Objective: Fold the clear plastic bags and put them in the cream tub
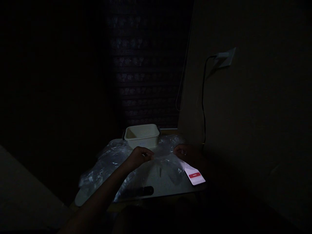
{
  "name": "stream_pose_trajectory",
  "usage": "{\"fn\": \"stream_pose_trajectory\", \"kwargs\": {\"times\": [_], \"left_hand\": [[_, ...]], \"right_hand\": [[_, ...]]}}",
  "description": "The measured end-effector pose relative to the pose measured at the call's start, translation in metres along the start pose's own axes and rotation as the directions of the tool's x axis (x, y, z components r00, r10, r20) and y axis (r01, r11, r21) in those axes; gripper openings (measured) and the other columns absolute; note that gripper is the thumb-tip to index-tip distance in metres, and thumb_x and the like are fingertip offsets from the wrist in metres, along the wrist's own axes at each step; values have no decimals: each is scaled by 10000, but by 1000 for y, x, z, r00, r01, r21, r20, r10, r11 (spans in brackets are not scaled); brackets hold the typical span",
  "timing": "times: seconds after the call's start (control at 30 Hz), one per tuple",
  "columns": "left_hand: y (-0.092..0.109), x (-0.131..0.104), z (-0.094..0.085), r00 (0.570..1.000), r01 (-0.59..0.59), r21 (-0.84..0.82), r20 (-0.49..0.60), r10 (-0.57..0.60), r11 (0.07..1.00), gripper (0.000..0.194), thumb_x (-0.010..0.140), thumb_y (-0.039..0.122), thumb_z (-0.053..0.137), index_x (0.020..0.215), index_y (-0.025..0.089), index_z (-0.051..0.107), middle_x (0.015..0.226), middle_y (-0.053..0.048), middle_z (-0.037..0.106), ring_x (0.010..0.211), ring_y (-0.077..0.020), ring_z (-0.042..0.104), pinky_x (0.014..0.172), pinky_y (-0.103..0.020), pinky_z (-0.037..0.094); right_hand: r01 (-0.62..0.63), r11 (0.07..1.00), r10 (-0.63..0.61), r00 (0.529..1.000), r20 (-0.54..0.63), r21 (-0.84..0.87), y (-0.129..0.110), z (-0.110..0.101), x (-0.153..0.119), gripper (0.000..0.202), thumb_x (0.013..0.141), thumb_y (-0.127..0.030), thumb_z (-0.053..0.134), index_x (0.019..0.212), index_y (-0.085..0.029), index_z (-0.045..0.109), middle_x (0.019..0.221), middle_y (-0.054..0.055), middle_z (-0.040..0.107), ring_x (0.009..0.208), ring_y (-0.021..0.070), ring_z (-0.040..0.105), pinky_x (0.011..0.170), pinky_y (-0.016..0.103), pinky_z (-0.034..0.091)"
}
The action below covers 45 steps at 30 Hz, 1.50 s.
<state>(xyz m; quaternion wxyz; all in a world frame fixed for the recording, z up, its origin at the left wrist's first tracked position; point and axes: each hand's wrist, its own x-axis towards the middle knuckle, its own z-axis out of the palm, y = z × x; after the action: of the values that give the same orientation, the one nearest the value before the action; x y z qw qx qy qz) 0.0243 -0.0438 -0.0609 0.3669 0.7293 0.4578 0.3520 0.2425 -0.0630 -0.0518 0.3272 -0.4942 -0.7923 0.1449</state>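
Spreading over the pale tabletop (176,188), clear plastic film (110,164) lies crumpled on both sides of a cream tub (145,142) and reaches between the hands. The left hand (139,156) has thumb and fingertips pinched together on it; the right hand's (181,152) fingers curl beside it, but in this gloom I cannot tell whether they grip. An uneven pull could tear such thin film, and any fold caught under the tub might drag it along. The lit phone (192,170), by the right hand near the table's edge, could be knocked off by a sweeping wrist.
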Motion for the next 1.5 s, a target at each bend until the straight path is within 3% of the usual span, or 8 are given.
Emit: {"fn": "stream_pose_trajectory", "kwargs": {"times": [0.23,0.5,0.63,0.8,1.03,1.27,1.37,1.5], "left_hand": [[11,4,-2,1000,27,-31,13,-27,999,144,606,273,523,580,132,540,385,53,471,357,-56,444,347,-142,312],[10,4,-2,994,106,-248,50,-97,963,200,675,341,446,702,155,378,695,-33,583,419,-98,546,329,-166,368],[9,3,-3,996,91,-324,22,-89,942,199,666,315,476,727,161,365,564,7,570,471,-124,565,388,-204,417],[4,11,-3,990,143,-322,37,-139,936,178,560,173,578,683,121,460,510,30,544,481,-108,563,466,-209,445],[-16,41,7,978,203,-337,18,-209,919,159,577,238,547,619,116,453,534,-7,562,423,-133,555,392,-242,432],[-9,76,-6,982,20,-367,-165,-86,930,198,539,268,566,639,128,470,546,14,546,549,-121,560,502,-238,437],[0,70,-12,976,-67,-358,-216,-13,931,209,535,273,570,675,132,505,625,4,562,637,-123,552,591,-250,437],[-6,43,-5,964,-164,-225,-245,107,961,145,580,264,537,653,139,534,682,-12,571,670,-129,538,632,-256,431]], "right_hand": [[7,997,-10,999,-39,-72,10,-1,-1,213,660,-239,413,806,-200,563,734,4,587,639,118,518,589,236,392],[66,990,-71,997,-37,-127,13,-1,3,167,671,-241,408,627,-177,556,678,9,565,624,113,509,586,230,387],[-43,998,46,996,-71,44,7,-4,5,164,670,-276,410,628,-175,532,578,-11,555,536,107,522,504,217,397],[-271,899,266,962,62,344,3,-7,9,162,666,-294,403,647,-162,494,493,-36,517,334,70,471,299,160,310],[-325,809,352,935,40,490,23,6,40,104,649,-208,421,564,-164,461,555,-21,546,384,79,515,316,163,356],[-149,885,251,951,-180,441,24,-3,64,69,609,-206,498,660,-168,523,631,4,596,612,129,567,500,218,446],[8,953,80,957,-278,304,17,-10,49,127,633,-213,482,740,-185,544,721,6,606,686,129,561,588,238,452],[147,989,-149,958,-244,-28,17,-5,10,174,718,-249,397,764,-203,559,819,16,593,768,136,532,645,262,432]]}}
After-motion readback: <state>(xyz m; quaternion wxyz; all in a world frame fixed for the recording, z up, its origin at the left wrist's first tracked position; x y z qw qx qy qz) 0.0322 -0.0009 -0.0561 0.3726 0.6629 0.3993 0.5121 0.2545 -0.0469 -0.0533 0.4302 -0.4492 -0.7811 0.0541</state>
